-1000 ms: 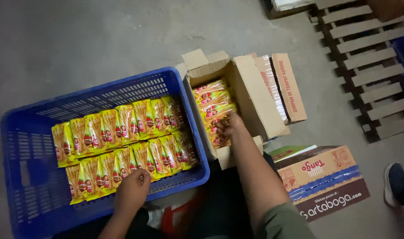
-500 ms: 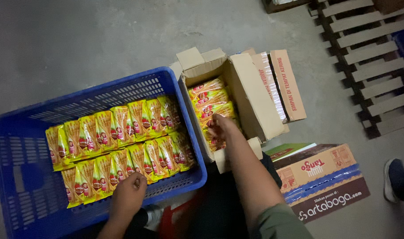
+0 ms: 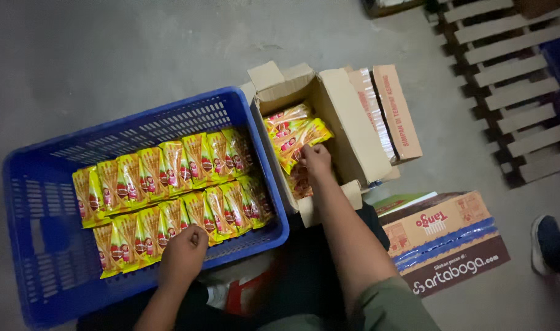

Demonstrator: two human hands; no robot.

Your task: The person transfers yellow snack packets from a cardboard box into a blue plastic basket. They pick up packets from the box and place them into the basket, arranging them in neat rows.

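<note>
Right hand (image 3: 317,156) inside cardboard box (image 3: 344,119), fingers clamped on yellow packets (image 3: 301,136). Left hand (image 3: 183,256) fisted at blue crate (image 3: 41,245) near rim, left of box; crate's left end bare.

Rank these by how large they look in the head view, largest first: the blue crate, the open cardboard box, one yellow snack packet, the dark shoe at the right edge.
1. blue crate
2. open cardboard box
3. and 4. dark shoe and yellow snack packet: they look alike in size, and the shoe is cut off by the frame edge, so unranked.
</note>
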